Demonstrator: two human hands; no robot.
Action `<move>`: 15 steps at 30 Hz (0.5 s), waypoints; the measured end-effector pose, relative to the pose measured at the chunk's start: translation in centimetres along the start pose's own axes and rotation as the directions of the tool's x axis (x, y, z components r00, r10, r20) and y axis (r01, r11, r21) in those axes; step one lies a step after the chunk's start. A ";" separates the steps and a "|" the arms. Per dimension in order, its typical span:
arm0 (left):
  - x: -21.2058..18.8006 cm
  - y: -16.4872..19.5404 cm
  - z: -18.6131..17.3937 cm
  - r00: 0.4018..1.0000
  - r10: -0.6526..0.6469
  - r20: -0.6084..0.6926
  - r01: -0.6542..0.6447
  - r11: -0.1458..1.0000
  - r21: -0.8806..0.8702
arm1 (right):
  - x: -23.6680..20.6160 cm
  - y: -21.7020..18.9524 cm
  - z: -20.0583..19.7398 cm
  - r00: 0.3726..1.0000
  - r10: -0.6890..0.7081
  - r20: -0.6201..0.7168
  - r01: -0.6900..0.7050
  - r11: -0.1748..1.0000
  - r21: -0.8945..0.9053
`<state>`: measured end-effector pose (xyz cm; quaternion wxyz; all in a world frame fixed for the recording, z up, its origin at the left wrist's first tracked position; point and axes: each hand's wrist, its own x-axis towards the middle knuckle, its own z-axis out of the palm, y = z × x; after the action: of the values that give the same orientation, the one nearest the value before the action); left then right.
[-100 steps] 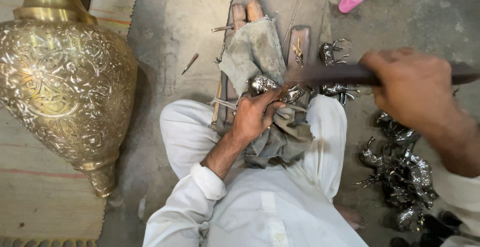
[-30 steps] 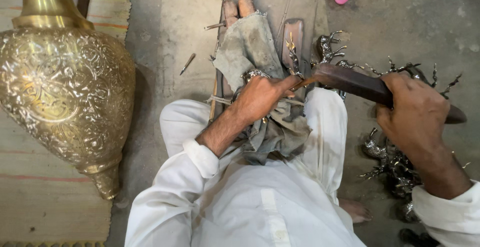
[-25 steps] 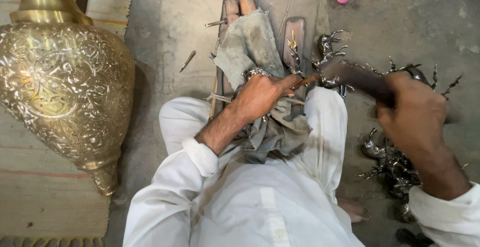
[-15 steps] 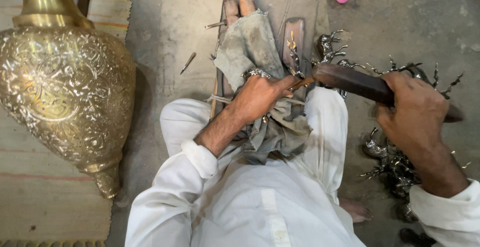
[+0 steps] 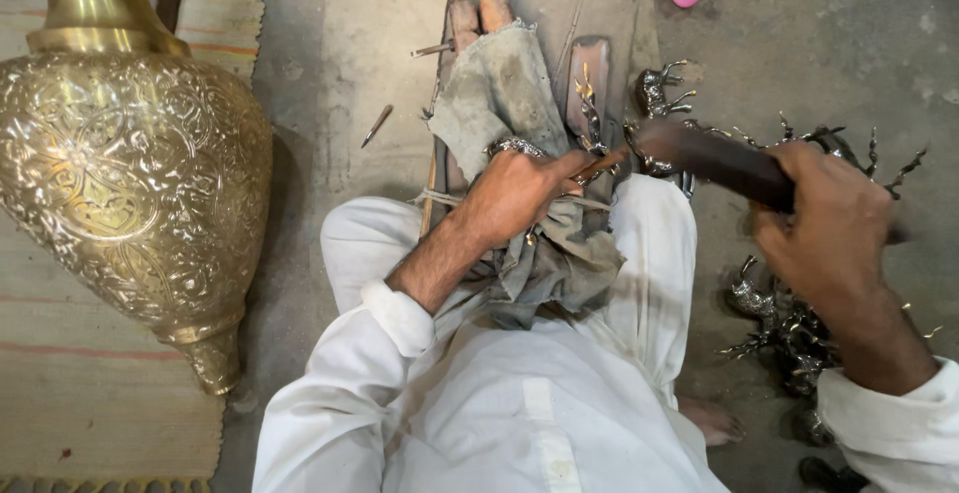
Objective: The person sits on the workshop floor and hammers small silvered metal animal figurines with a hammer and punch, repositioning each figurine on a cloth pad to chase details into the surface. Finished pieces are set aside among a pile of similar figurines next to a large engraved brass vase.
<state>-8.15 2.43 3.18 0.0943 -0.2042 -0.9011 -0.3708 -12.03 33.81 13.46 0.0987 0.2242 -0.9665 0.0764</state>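
Raised again, one mallet [image 5: 714, 158]; two hands.

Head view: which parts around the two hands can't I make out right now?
- Small silver piece: mostly covered by the left hand and grey cloth.
- Thin tool: only its tip shows past the left hand's fingers.
- Dark mallet: motion-blurred; its handle is hidden inside the right hand.
- Pile of silver figurines: partly behind the right forearm.
- Brass vase: neck cut off by the top edge.
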 end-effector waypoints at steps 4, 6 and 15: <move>0.0 0.4 -0.3 1.000 0.000 -0.005 -0.001 1.000 -0.024 | 0.2 -0.8 -0.6 0.999 -0.011 0.038 0.013 0.998 -0.069; -0.4 0.5 -0.5 0.992 0.044 -0.121 -0.057 0.992 -0.109 | 0.2 -0.5 -0.6 0.990 -0.135 0.035 0.139 0.963 -0.230; -2.9 -3.6 -1.3 0.798 -0.511 -0.319 0.043 0.576 -0.816 | -1.6 -4.5 7.3 0.990 0.036 0.133 -0.117 0.725 0.679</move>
<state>-7.08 -1.62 0.88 0.1764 0.0356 -0.6097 -0.7719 -9.77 29.02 6.48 -0.0476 0.2084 -0.8826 0.4187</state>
